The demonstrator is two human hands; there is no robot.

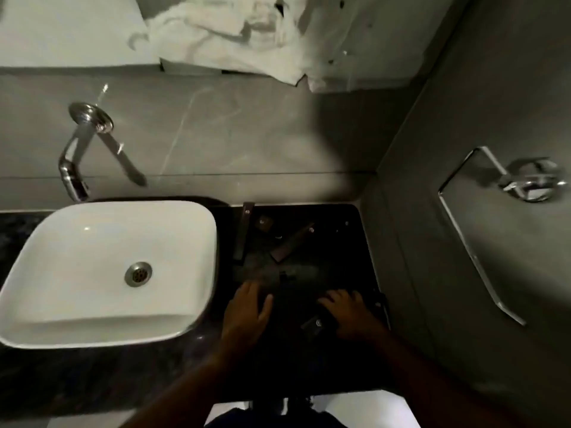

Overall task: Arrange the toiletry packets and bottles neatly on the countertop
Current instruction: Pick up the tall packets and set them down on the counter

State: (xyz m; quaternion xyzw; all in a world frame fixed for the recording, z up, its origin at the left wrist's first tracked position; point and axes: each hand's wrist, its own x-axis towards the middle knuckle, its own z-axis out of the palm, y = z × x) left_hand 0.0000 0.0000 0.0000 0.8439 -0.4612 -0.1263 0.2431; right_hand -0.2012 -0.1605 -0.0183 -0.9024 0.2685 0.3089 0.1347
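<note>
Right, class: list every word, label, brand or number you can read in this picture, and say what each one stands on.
None can be read.
Dark packets on the countertop: each shows a small pale dot, but any print is too dark and blurred to read.
Packet by the right hand: the same.
Sink, tap, wall ring: no markings visible.

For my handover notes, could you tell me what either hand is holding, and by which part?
It cannot be told: the left hand lies spread on the dark countertop; the right hand rests over a dark packet.
</note>
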